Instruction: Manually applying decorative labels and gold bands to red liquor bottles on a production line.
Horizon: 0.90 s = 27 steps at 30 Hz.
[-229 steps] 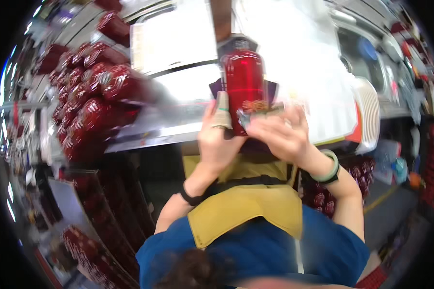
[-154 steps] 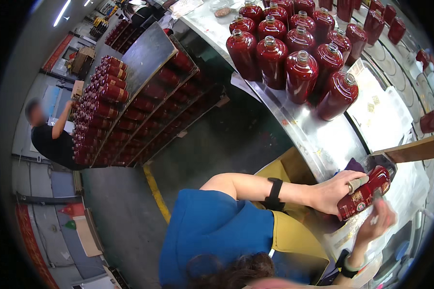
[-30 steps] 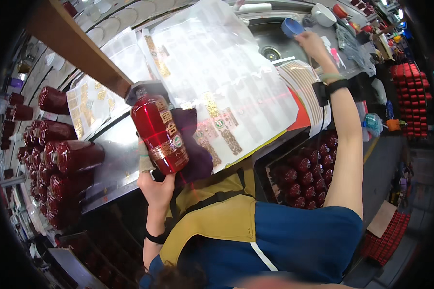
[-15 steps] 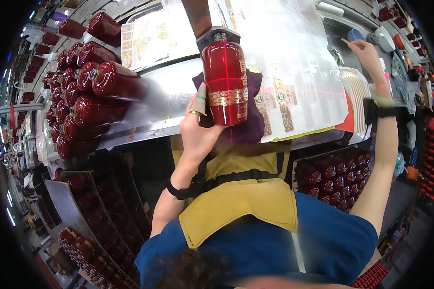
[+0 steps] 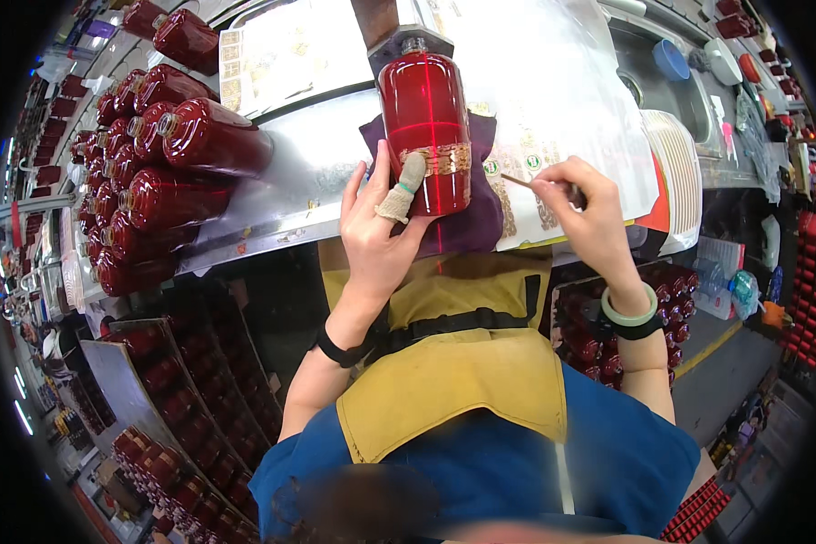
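red bottle (image 5: 424,127) stands gripped in left hand (image 5: 378,238), right hand (image 5: 587,213) beside.

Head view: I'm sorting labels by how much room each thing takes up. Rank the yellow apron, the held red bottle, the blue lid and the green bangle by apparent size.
1. yellow apron
2. red bottle
3. green bangle and blue lid look alike; unranked.
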Available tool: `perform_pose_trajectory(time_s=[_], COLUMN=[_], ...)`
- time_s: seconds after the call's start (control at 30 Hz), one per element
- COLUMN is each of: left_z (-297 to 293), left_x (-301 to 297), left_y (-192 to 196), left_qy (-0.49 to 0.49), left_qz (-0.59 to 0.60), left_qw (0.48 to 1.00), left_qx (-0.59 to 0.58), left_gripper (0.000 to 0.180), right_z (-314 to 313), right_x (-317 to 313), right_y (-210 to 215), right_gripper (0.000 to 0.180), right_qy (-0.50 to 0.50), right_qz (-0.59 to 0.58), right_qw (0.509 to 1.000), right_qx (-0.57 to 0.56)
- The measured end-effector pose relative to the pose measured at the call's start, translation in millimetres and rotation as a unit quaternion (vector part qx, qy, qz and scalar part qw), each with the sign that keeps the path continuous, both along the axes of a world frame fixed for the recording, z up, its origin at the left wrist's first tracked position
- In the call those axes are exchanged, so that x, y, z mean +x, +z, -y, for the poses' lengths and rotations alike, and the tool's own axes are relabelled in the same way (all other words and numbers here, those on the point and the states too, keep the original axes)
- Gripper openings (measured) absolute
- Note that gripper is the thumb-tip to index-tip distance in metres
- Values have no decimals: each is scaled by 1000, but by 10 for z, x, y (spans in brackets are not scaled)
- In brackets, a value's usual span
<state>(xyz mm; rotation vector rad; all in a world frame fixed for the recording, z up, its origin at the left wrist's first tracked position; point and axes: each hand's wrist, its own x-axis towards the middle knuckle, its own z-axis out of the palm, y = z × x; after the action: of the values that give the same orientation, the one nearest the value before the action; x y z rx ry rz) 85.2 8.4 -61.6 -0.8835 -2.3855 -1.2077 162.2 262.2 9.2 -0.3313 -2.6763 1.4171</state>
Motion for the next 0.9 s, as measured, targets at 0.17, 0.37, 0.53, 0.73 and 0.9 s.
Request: perform_pose_trajectory(time_s=[0.17, 0.37, 0.53, 0.73, 0.9], left_z=[81, 231, 87, 2, -39], left_x=[80, 180, 179, 204, 196], left_y=[81, -41, -17, 32, 101], left_qy=[-3, -73, -50, -43, -38], left_qz=[177, 262, 246, 344, 348], left_qw=[984, 960, 961, 913, 908], left_qx=[-1, 70, 118, 216, 229], left_gripper=[87, 69, 60, 62, 61], right_z=[404, 607, 621, 648, 677], right_x=[-69, -107, -87, -70, -78], right_y=[148, -29, -151, -230, -276], right_gripper=[9, 10, 12, 15, 17], right_qy=[63, 88, 41, 19, -2], right_qz=[-50, -45, -21, -25, -12], right_qw=[996, 990, 993, 992, 990], right_qx=[-37, -102, -109, -120, -137])
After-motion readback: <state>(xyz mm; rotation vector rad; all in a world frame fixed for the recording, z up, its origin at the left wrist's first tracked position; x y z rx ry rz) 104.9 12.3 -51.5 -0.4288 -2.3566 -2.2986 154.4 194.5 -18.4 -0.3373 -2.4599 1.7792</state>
